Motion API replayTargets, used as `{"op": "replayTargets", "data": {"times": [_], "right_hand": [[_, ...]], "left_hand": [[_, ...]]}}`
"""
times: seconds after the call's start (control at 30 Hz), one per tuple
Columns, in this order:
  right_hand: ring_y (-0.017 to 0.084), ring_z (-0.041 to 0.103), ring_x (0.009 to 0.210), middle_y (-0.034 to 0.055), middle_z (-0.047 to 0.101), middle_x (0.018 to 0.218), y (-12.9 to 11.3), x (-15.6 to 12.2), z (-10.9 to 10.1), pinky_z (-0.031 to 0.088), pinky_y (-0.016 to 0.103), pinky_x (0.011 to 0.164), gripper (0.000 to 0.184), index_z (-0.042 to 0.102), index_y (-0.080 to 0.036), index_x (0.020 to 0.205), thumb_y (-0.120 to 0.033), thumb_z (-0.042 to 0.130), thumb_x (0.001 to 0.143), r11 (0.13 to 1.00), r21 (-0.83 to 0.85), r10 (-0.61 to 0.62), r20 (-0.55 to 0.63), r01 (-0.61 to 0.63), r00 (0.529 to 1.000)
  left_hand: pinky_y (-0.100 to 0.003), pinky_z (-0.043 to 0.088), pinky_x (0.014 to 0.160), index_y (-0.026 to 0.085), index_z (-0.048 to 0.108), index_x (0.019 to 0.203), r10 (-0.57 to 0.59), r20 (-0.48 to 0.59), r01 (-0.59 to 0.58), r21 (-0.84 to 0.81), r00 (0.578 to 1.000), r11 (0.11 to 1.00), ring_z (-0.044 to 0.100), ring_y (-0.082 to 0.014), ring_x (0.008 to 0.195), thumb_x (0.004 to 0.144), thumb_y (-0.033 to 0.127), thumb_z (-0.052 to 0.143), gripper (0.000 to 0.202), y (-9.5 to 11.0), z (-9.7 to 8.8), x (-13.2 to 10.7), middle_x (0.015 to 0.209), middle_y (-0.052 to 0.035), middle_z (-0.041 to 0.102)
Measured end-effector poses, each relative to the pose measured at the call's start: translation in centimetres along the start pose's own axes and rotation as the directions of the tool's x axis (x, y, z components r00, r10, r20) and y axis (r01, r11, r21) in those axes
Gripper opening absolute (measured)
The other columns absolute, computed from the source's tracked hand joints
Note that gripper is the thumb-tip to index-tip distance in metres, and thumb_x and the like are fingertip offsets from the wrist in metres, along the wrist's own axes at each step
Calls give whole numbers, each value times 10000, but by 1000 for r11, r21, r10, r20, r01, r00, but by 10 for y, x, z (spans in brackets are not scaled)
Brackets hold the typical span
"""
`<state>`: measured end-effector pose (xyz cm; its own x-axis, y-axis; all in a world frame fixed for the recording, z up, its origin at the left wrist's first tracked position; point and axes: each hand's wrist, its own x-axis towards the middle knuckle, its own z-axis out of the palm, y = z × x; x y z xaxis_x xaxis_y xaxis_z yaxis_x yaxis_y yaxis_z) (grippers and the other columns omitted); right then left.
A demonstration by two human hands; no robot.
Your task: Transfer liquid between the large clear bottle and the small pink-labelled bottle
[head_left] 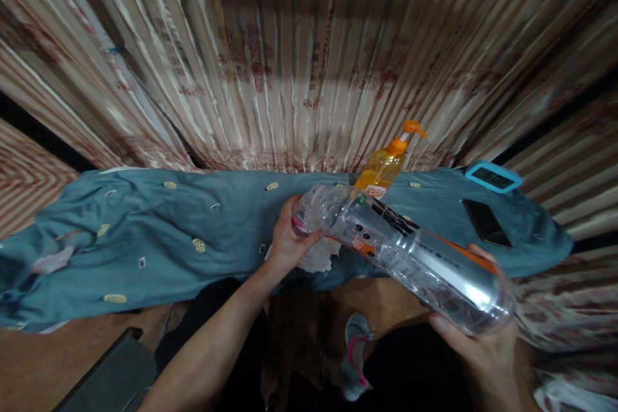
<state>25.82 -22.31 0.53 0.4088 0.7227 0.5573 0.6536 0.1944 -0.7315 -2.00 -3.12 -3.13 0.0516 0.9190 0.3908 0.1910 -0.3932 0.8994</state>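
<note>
A large clear plastic bottle (pixel 386 238) with an orange and silver label lies slanted across my view, lifted above the cloth-covered table. At its upper left end, my left hand (pixel 292 232) is closed around the narrower part, where a bit of pink shows. My right hand (pixel 483 341) grips the wide lower right end from below, and some of its fingers are hidden behind the bottle. Crumpled white tissue (pixel 321 257) shows just under the left hand. Behind the bottle stands a pump bottle (pixel 383 167) of yellow liquid with an orange pump top.
Green-blue patterned cloth (pixel 232 206) covers the narrow table. On the right lie a dark phone (pixel 486 223) and a blue-framed digital clock (pixel 493 176). A pleated curtain (pixel 290 64) hangs close behind. Below are a grey shoe (pixel 356 354) and a dark box-like object (pixel 109 373).
</note>
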Motion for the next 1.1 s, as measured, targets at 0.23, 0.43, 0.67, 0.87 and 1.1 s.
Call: {"op": "replayTargets", "data": {"times": [0.23,0.43,0.67,0.87,1.1], "right_hand": [[477,565,1377,215,573,1512,-13,7,1,384,705,1220,1057,533,-164,1570,-672,895,717,1000,5,-8,-11,8,1000],[456,542,1397,195,576,1510,-13,6,2,348,695,1246,1009,543,-174,1561,-646,888,739,999,-4,-35,-16,35,999],[475,554,1376,203,572,1508,-17,7,2,357,719,1237,1077,538,-181,1577,-676,905,695,1000,12,25,-7,-25,1000],[491,568,1358,226,574,1510,-14,6,3,364,739,1218,1145,521,-162,1591,-676,930,653,996,53,69,-9,-68,998],[466,569,1350,202,587,1488,-17,8,2,382,701,1217,1040,568,-180,1542,-658,919,688,999,28,18,-13,-17,1000]], "left_hand": [[-459,583,1148,221,587,1398,1,12,-1,8,1000,1000,730,-313,1291,665,338,963,831,1,0,0,1376,-96,741],[-460,592,1131,220,585,1405,0,8,0,28,1000,1000,734,-315,1277,666,323,966,838,0,-1,0,1368,-99,746],[-470,586,1147,224,597,1401,0,15,0,31,1000,1000,726,-323,1289,668,350,984,838,2,-2,0,1386,-101,738],[-476,576,1163,214,583,1412,-9,27,9,5,1000,1000,721,-327,1300,672,341,974,846,2,-1,0,1392,-110,733],[-472,585,1146,213,589,1403,-6,31,5,18,999,1000,726,-327,1292,670,349,979,842,3,-1,0,1369,-106,737]]}}
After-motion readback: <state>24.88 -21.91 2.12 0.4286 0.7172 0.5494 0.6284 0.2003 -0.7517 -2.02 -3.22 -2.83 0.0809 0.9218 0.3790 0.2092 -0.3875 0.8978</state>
